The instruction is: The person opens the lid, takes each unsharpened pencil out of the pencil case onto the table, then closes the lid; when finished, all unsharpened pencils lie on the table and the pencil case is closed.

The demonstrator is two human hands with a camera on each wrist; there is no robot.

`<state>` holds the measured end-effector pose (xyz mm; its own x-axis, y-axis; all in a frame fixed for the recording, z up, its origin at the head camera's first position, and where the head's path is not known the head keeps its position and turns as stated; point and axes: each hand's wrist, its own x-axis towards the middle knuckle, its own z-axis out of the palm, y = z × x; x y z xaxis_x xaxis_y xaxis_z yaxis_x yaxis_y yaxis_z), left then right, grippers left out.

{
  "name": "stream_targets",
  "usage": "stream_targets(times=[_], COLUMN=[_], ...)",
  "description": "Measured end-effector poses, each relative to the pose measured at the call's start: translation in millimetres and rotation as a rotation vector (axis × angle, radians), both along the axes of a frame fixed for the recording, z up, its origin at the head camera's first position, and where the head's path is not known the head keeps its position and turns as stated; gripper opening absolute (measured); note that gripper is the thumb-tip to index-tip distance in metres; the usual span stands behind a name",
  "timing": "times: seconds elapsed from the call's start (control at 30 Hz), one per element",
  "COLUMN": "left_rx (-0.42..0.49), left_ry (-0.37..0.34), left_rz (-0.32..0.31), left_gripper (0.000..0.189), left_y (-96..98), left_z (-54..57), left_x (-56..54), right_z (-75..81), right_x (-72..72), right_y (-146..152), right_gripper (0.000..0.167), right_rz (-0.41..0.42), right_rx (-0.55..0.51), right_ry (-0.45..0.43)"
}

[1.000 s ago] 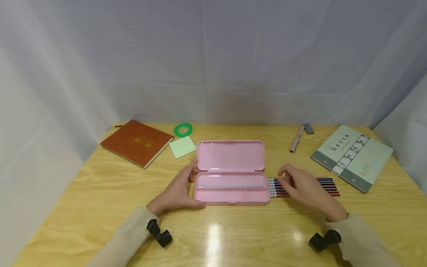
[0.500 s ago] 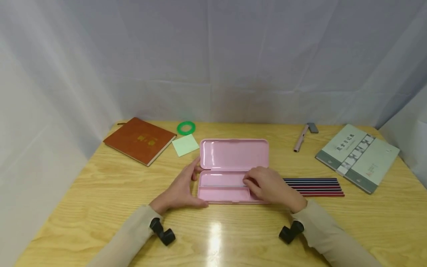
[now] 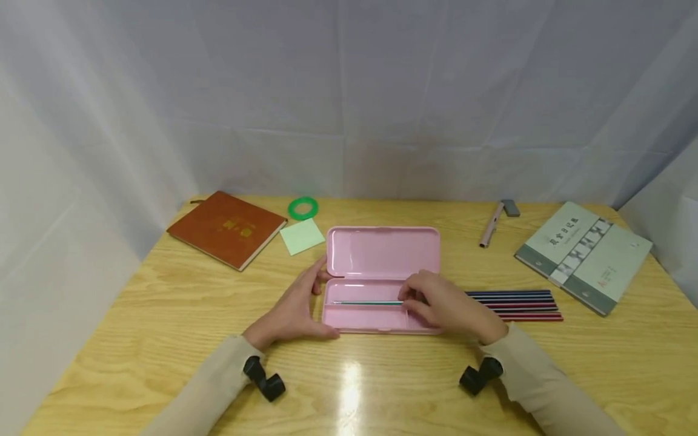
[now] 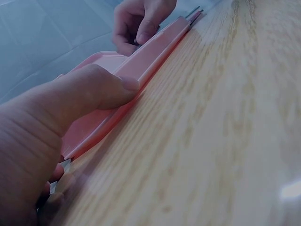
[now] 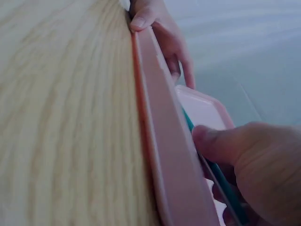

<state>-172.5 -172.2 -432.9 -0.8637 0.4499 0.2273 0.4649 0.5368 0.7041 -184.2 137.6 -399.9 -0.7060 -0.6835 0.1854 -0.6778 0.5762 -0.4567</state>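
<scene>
We see the pink case point(image 3: 382, 278) lying open on the table point(image 3: 163, 315), its lid tilted back toward the curtain. A green pencil point(image 3: 368, 303) lies lengthwise in the tray, along the rear compartment. Its right end disappears under the right hand point(image 3: 444, 303), whose fingers curl over the tray's right part and pinch that end. The left hand point(image 3: 294, 309) grips the case's left end, thumb on the near wall and fingers curled round the far corner by the hinge.

From the head view we get the layout: the remaining pencils point(image 3: 515, 304) sit in a row just right of the case, near the right hand but apart from it. The pinch itself is hidden there by the back of the hand.

The right wrist view fills that in: we see the thumb point(image 5: 221, 143) pressing the pencil point(image 5: 214, 172) just inside the near wall of the case point(image 5: 162, 155). The left wrist view shows the left thumb point(image 4: 103, 87) flat against the outer wall point(image 4: 150, 54), which the head view only hints at.
</scene>
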Motion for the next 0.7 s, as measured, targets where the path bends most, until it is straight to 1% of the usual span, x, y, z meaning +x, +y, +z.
stream_targets(times=[0.07, 0.17, 0.27, 0.33, 0.4, 0.47, 0.5, 0.63, 0.7], left_rx=[-0.002, -0.006, -0.002, 0.000, -0.001, -0.001, 0.000, 0.008, 0.007], left_ry=[-0.001, 0.001, 0.000, -0.003, -0.009, -0.015, -0.016, -0.017, -0.010], left_rz=[0.001, 0.001, 0.002, 0.001, 0.002, 0.004, 0.003, -0.001, -0.008], left_gripper=[0.132, 0.131, 0.131, 0.131, 0.131, 0.131, 0.130, 0.130, 0.129], left_y=[0.1, 0.1, 0.8, 1.2, 1.1, 0.8, 0.7, 0.8, 1.4], left_z=[0.7, 1.3, 1.3, 1.0, 0.5, 0.4, 0.5, 1.1, 0.7], left_x=[0.4, 0.6, 0.5, 0.3, 0.2, 0.3, 0.5, 0.9, 0.5], right_z=[2.6, 5.9, 6.8, 5.8, 3.8, 0.9, -0.7, -7.4, -10.1], right_x=[0.3, 2.0, 7.2, 13.9, 22.0, 30.3, 34.4, 49.7, 56.3], right_y=[4.5, 17.7, 41.7, 62.1, 83.9, 105.0, 114.8, 147.8, 160.0], right_gripper=[0.007, 0.013, 0.018, 0.016, 0.009, 0.012, 0.014, 0.033, 0.035], right_rz=[0.006, 0.012, 0.003, -0.026, -0.057, -0.091, -0.108, -0.158, -0.178], right_rx=[-0.047, -0.118, -0.157, -0.161, -0.167, -0.174, -0.175, -0.181, -0.179], right_ry=[0.031, 0.124, 0.205, 0.231, 0.240, 0.233, 0.231, 0.202, 0.182])
